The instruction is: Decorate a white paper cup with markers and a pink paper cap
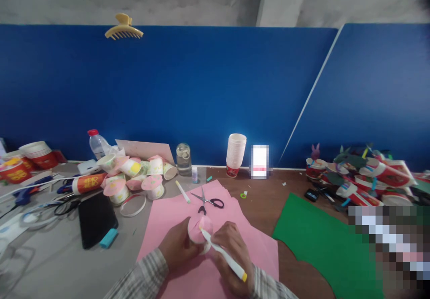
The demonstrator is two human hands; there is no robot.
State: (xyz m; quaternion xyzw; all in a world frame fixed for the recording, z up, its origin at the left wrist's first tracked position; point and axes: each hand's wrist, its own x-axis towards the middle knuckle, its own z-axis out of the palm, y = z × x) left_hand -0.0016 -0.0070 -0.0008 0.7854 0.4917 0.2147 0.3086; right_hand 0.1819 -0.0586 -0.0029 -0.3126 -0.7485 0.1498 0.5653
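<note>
My left hand [177,244] grips a small paper cup covered in pink paper [199,228], held over a sheet of pink paper [168,227]. My right hand [232,254] holds a white marker with a yellow end [224,255], its tip touching the pink cup. Black-handled scissors [208,200] lie on the pink sheet just beyond the cup. A second white marker [182,191] rests at the sheet's far left corner.
Several pink and yellow decorated cups [134,178] cluster at the left with a tape ring [133,205], a black phone [96,218] and a water bottle [97,144]. A stack of paper cups [236,153] and a glass jar [183,158] stand by the blue partition. Green paper [319,240] and decorated red cups [369,178] lie at right.
</note>
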